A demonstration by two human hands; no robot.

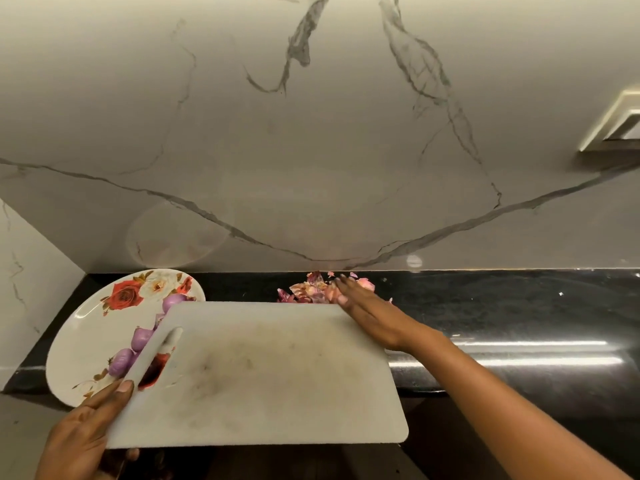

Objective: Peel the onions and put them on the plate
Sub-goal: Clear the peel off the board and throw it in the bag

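Head view: the left hand, bottom left, grips the near-left corner of a white cutting board. Its thumb is pressed on top beside the handle slot and its fingers are curled underneath, with one fingertip showing below the board's near edge. The board is stained and bare on top. It is turned at an angle, and its left end overlaps the plate.

The plate is white with a rose print and sits at the left end of the black glossy desk, near the corner of the wall. Peeled purple onions, at least three, lie on the plate along the board's left edge, partly hidden by the board. More may be under it, cannot tell.

The right hand is stretched out flat, fingers straight and close together, holding nothing. It lies at the board's far-right corner with the fingertips at a pile of onion skins. The fingers are blurred, so contact with the skins is unclear. The skins lie on the desk just behind the board's far edge, against the marble wall.

A pale fitting is on the wall at far right, cut off by the frame.
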